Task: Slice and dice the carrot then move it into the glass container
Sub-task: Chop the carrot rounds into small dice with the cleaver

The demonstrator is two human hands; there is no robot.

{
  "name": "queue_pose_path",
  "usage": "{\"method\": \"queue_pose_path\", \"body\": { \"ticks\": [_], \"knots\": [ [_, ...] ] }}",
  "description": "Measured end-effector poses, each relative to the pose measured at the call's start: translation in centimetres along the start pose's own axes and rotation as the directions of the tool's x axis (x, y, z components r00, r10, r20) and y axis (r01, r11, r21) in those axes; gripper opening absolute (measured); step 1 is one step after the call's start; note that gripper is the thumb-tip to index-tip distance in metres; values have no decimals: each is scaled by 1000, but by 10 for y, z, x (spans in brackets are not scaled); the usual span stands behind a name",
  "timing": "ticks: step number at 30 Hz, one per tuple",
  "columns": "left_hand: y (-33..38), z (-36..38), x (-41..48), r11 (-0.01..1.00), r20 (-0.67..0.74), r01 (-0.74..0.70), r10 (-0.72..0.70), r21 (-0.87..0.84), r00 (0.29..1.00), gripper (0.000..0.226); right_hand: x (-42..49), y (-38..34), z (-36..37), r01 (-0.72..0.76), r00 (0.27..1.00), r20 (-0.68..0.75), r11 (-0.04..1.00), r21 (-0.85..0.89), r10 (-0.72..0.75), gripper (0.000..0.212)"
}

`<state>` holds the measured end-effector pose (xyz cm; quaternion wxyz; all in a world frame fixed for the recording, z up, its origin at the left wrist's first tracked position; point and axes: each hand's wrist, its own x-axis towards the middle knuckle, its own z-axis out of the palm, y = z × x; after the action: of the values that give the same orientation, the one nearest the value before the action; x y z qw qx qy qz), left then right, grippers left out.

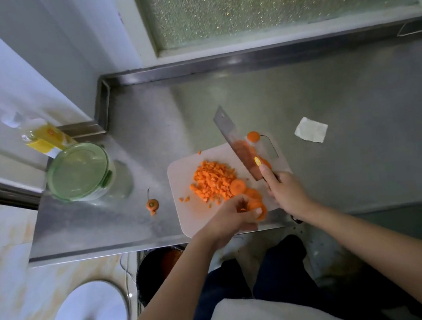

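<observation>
A pile of diced carrot [213, 179] lies in the middle of the white cutting board [180, 179]. Round carrot slices [238, 186] sit at the pile's near right. My left hand [233, 216] is closed on a few carrot slices at the board's near edge. My right hand [288, 193] grips the handle of a cleaver [232, 140], whose blade is lifted and angled up to the far left over the board. A carrot end [253, 136] rests at the board's far corner. The glass container [79, 172] with its green lid on stands to the left on the counter.
A carrot top stub [152, 204] lies on the steel counter [337, 171] left of the board. A folded white cloth [311, 130] sits to the right. A yellow bottle [41, 138] stands behind the container. A dark bin [159, 268] is below the counter edge.
</observation>
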<state>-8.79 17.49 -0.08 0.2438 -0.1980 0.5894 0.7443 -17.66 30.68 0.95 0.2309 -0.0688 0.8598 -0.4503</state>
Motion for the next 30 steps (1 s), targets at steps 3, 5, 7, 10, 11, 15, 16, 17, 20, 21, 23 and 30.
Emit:
{"method": "queue_pose_path", "body": {
  "ticks": [3, 5, 7, 10, 11, 15, 16, 17, 20, 21, 23, 30],
  "knots": [
    [-3, 7, 8, 998, -23, -4, 2, -65, 1000, 11, 1, 3, -6, -22, 999, -34, 1000, -2, 21, 55],
    [-1, 10, 12, 995, -57, -11, 6, -95, 998, 9, -1, 2, -12, -26, 999, -44, 1000, 5, 26, 54],
    [1, 11, 17, 993, -104, -45, 34, -108, 994, 12, -4, 2, -17, -36, 998, -51, 999, -11, 35, 54],
    [3, 9, 21, 984, -185, -121, 96, -132, 978, 12, -7, 3, -22, -36, 997, -63, 998, -46, 33, 53],
    [5, 7, 20, 980, -212, -142, 111, -138, 971, 11, -7, 4, -22, -36, 997, -64, 998, -45, 33, 53],
    [9, -9, 12, 973, -430, -213, 229, 84, 873, 19, -10, 7, -19, -33, 999, -37, 999, -9, 33, 53],
    [8, -15, 9, 967, -495, -198, 251, 159, 832, 20, -11, 7, -18, -28, 999, -26, 1000, -3, 28, 54],
    [6, -23, 5, 960, -552, -179, 271, 216, 789, 21, -13, 7, -15, -22, 1000, -12, 1000, -4, 22, 54],
    [-3, -46, -11, 947, -670, -132, 303, 294, 678, 27, -18, 3, -1, -17, 998, 57, 1000, 5, 16, 55],
    [-6, -53, -18, 946, -705, -105, 300, 307, 642, 27, -20, 2, 5, -26, 996, 87, 1000, 15, 25, 55],
    [-12, -68, -30, 951, -775, -44, 276, 306, 569, 25, -25, -5, 19, -53, 987, 157, 998, 38, 46, 55],
    [-30, -101, -58, 988, -907, -61, 156, 143, 392, 25, -45, -29, 74, -47, 934, 356, 996, 72, 18, 46]
  ]
}}
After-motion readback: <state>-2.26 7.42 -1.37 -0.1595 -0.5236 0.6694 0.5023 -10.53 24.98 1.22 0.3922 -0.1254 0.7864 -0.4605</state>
